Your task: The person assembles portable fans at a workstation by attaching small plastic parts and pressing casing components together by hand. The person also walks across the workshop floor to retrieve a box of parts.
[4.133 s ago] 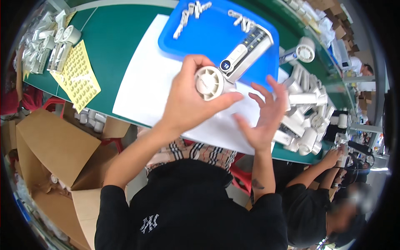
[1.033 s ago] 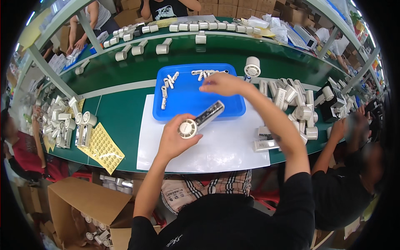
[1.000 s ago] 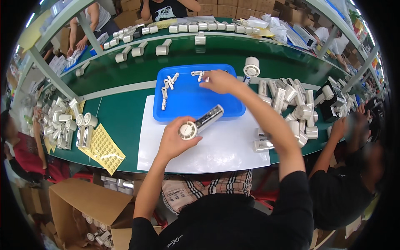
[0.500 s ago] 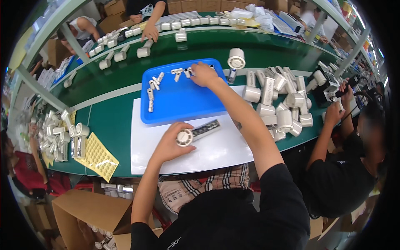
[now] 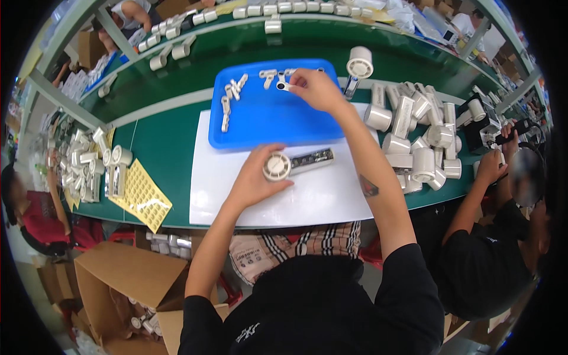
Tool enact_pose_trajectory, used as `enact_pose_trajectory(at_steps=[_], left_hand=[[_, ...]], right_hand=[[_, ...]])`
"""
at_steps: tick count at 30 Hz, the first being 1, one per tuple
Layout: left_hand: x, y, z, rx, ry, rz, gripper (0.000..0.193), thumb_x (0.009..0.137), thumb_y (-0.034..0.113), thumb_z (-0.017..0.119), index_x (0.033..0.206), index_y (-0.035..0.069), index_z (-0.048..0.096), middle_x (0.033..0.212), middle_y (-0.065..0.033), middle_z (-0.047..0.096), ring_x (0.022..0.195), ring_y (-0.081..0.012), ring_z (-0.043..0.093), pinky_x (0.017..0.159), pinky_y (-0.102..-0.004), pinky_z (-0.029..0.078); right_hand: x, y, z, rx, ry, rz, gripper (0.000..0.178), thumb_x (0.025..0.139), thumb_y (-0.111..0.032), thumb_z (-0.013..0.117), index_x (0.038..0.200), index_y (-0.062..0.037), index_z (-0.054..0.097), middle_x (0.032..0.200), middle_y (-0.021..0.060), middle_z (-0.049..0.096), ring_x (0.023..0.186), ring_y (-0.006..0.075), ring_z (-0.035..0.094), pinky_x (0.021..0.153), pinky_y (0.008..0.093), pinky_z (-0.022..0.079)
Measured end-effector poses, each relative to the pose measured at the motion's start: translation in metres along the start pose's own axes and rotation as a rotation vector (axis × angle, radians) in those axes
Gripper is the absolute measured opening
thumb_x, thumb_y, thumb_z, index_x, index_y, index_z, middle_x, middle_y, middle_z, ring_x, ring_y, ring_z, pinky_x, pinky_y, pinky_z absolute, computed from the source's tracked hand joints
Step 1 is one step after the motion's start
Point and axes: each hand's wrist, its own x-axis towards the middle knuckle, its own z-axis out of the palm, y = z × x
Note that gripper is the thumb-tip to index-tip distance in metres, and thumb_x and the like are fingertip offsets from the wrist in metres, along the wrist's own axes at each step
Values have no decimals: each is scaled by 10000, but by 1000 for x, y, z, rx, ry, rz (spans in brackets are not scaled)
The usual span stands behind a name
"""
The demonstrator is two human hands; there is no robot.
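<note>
My left hand [image 5: 255, 177] is closed around the round head of a white handheld fan [image 5: 277, 167]. The fan lies over a white sheet [image 5: 266, 207], its handle pointing right with a dark circuit strip showing along it. Above a blue tray [image 5: 284, 141], the thumb and fingers of my right hand [image 5: 319, 90] pinch a small white plastic part [image 5: 284, 86] with a dark round spot. Similar small white pieces [image 5: 226, 106] lie along the tray's left side, and others [image 5: 269, 76] along its far side, some partly hidden by my right hand.
White fans are heaped [image 5: 414, 130] right of the tray, and one fan [image 5: 360, 62] stands upright behind it. To the left are more fans [image 5: 89, 160] and a yellow sticker sheet [image 5: 145, 195]. A green conveyor [image 5: 236, 44] runs beyond. A co-worker's hands [image 5: 494, 160] work at right.
My right hand has drawn a small white part up from the tray's far side. The left hand still holds the fan. A hand across the conveyor has left the view, which has shifted.
</note>
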Motion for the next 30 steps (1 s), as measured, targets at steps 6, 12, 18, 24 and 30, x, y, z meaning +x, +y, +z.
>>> enact_pose_trajectory(at_steps=[6, 12, 18, 24, 30], left_hand=[[-6, 8, 3, -82, 389, -13, 783, 674, 150, 832, 1341, 38, 438, 1248, -122, 547, 1160, -244, 533, 1039, -371, 378], [3, 38, 1, -159, 354, 125, 432, 739, 116, 782, 1143, 61, 639, 1028, -93, 660, 1060, -243, 563, 902, -354, 451], [9, 35, 3, -76, 317, 147, 307, 702, 126, 802, 983, 53, 704, 973, -87, 678, 1066, -250, 556, 864, -356, 468], [10, 19, 2, 75, 200, 83, 488, 644, 136, 831, 1096, 76, 656, 1106, -79, 640, 1092, -272, 549, 912, -369, 453], [12, 8, 11, 119, 149, 73, 420, 650, 98, 809, 1039, 64, 653, 1061, -86, 640, 1034, -285, 566, 885, -371, 455]], right_hand=[[-99, -82, -17, 478, 9, 248, 183, 847, -90, 699, 998, 9, 667, 878, 45, 674, 792, 101, 620, 726, 235, 500], [-149, -93, -22, 527, -4, 70, 211, 824, -64, 706, 1027, -17, 673, 896, 71, 684, 785, 127, 630, 736, 263, 516], [-157, -93, -20, 183, 48, -95, 222, 815, -56, 694, 1034, -26, 672, 886, 97, 664, 789, 225, 647, 711, 300, 515], [-150, -71, -10, -113, 66, -212, 183, 809, -60, 672, 988, -26, 679, 931, 94, 630, 841, 267, 615, 712, 353, 504], [-145, -68, -10, -141, -77, -200, 157, 805, -66, 666, 956, -26, 683, 882, 91, 589, 840, 265, 591, 718, 367, 488]])
